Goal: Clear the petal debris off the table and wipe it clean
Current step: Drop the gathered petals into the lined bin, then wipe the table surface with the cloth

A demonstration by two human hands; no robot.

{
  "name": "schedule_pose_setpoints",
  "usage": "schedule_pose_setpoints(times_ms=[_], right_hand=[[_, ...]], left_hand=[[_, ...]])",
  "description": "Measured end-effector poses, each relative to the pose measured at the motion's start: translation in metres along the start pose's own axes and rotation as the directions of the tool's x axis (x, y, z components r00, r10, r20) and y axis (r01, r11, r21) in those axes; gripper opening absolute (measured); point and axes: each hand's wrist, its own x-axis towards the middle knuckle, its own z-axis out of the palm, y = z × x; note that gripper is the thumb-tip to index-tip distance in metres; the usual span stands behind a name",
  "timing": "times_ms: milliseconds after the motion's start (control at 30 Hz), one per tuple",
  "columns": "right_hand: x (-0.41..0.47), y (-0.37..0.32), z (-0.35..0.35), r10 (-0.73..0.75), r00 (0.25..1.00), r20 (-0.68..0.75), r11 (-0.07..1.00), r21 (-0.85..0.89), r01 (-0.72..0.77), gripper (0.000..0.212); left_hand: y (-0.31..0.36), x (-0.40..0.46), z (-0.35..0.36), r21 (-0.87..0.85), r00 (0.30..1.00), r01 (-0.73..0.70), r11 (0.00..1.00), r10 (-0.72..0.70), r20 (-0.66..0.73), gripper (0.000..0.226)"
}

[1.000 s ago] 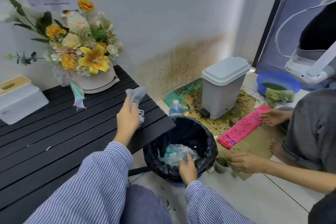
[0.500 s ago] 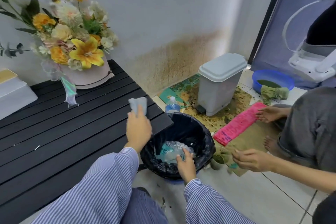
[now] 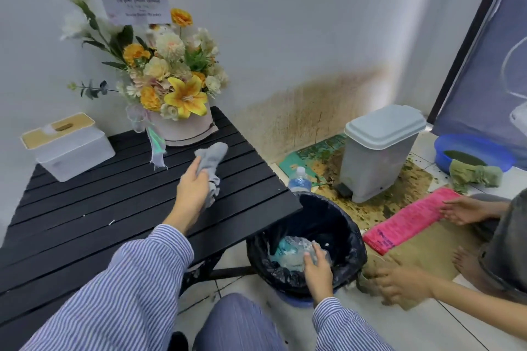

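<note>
My left hand [image 3: 191, 190] is closed around a grey cloth [image 3: 212, 158] and hovers over the right half of the black slatted table [image 3: 85, 202]. A few tiny white specks [image 3: 110, 222] lie on the slats to its left. My right hand [image 3: 316, 265] rests on the near rim of the black-lined bin [image 3: 348, 239] beside the table's right edge, fingers gripping the liner and the crumpled clear plastic inside. A bouquet [image 3: 171, 82] in a pale box stands at the table's back.
A white tissue box [image 3: 68, 145] sits at the table's back left. On the floor are a water bottle [image 3: 299, 179], a grey pedal bin [image 3: 379, 148], a blue basin [image 3: 473, 151] and a pink sheet [image 3: 407, 219]. Another person's hands [image 3: 405, 282] work right of the bin.
My left hand with the cloth has swung back from the table's right edge toward its middle and lifted. My right hand has stayed on the bin rim. The view has shifted.
</note>
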Motion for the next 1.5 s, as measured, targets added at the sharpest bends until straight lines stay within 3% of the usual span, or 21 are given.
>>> schedule_pose_setpoints(times_ms=[167,267,333,500,600,733,800,867,933,1033,1133,1200,1300,1367,1500], right_hand=[[0.018,-0.003,0.003,0.012,1.000,0.026,0.999,0.039,-0.013,0.046],[0.027,-0.009,0.015,-0.028,0.999,0.044,0.996,0.090,0.024,0.045],[0.032,-0.019,0.018,-0.081,0.996,0.026,0.988,0.133,0.077,0.044],[0.038,-0.048,0.009,-0.226,0.973,-0.047,0.938,0.260,0.230,0.045],[0.036,-0.066,0.004,-0.291,0.957,0.003,0.915,0.295,0.277,0.049],[0.028,-0.069,0.001,-0.319,0.945,0.072,0.913,0.290,0.286,0.058],[0.024,-0.066,0.004,-0.303,0.948,0.094,0.924,0.272,0.269,0.062],[0.021,-0.067,0.006,-0.290,0.952,0.098,0.933,0.251,0.259,0.062],[0.019,-0.068,0.005,-0.284,0.955,0.088,0.937,0.237,0.256,0.064],[0.014,-0.073,0.003,-0.302,0.948,0.101,0.934,0.232,0.273,0.061],[0.000,-0.081,0.005,-0.349,0.929,0.127,0.931,0.159,0.328,0.050],[-0.010,-0.091,0.006,-0.437,0.889,0.138,0.896,-0.023,0.444,0.053],[-0.020,-0.117,0.018,-0.597,0.772,0.217,0.753,-0.178,0.633,0.059],[-0.027,-0.140,0.039,-0.577,0.756,0.310,0.756,-0.149,0.638,0.061],[-0.035,-0.166,0.103,-0.367,0.771,0.520,0.781,-0.277,0.559,0.079]], left_hand=[[-0.050,0.020,-0.062,0.279,0.973,0.178,0.944,-0.127,-0.193,0.048],[-0.067,0.041,-0.058,0.498,0.976,0.143,0.855,-0.038,-0.215,0.038],[-0.063,0.057,-0.045,0.551,0.981,0.095,0.829,0.016,-0.193,0.043],[-0.037,0.062,0.028,0.594,0.991,-0.125,0.795,0.127,0.039,0.043],[-0.021,0.030,0.092,0.551,0.949,-0.311,0.775,0.225,0.219,0.058],[-0.008,-0.021,0.157,0.463,0.866,-0.477,0.747,0.311,0.390,0.053],[-0.002,-0.027,0.164,0.315,0.856,-0.402,0.860,0.230,0.464,0.048],[0.008,-0.024,0.154,0.050,0.883,-0.142,0.989,0.104,0.458,0.045],[0.015,-0.017,0.133,-0.110,0.939,0.013,0.994,0.026,0.344,0.045],[0.016,-0.007,0.085,-0.243,0.983,0.097,0.965,-0.055,0.174,0.044],[0.010,-0.007,0.034,-0.101,0.995,0.090,0.991,-0.087,0.038,0.041],[-0.004,-0.015,0.010,0.053,0.997,0.082,0.995,-0.082,-0.004,0.032],[-0.022,-0.036,-0.015,0.119,0.987,0.105,0.987,-0.119,0.109,0.033],[-0.030,-0.047,-0.037,0.161,0.979,0.097,0.982,-0.124,0.163,0.027],[-0.048,-0.057,-0.112,0.274,0.989,0.116,0.955,-0.138,0.061,0.047]])
